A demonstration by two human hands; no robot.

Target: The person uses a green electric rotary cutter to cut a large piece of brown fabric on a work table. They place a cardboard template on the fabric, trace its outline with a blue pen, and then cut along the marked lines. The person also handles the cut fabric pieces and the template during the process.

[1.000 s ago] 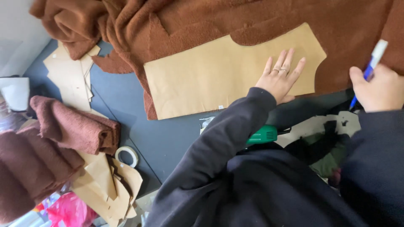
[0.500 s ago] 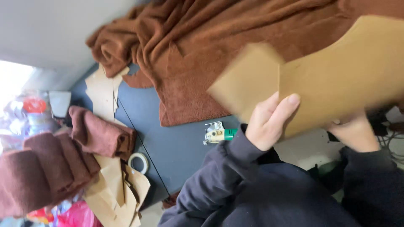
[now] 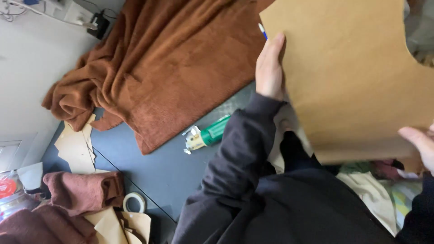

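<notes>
We have lifted the paper pattern (image 3: pixel 352 77) off the brown fabric (image 3: pixel 181 68), where it lay flat a second ago. Our left hand (image 3: pixel 270 68), then pressed flat on it, now grips its edge, and our right hand (image 3: pixel 420 144) holds its lower corner.

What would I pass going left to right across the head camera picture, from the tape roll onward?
Tape roll → green-handled tool on the dark table → left hand gripping the big tan paper pattern → right hand at the pattern's lower right edge.
</notes>
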